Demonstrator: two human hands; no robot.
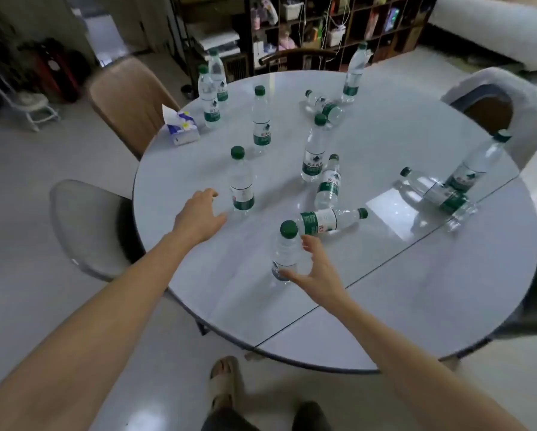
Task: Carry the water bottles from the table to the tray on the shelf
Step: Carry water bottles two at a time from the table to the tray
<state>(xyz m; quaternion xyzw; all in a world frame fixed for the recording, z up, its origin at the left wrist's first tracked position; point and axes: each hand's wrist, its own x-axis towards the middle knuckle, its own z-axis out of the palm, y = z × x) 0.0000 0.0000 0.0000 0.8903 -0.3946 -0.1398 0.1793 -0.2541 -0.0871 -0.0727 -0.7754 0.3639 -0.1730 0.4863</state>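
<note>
Nearest bottle [285,253]: clear, green cap, upright | right hand [315,269] beside it

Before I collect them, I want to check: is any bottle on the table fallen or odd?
Yes. Four clear plastic green-capped water bottles lie on their sides on the round grey table: one far, one central, one near the right hand, one right. No spill shows.

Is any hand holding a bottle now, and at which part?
Neither. The right hand spreads open beside the nearest bottle; the left hand reaches open toward another upright bottle.
</note>
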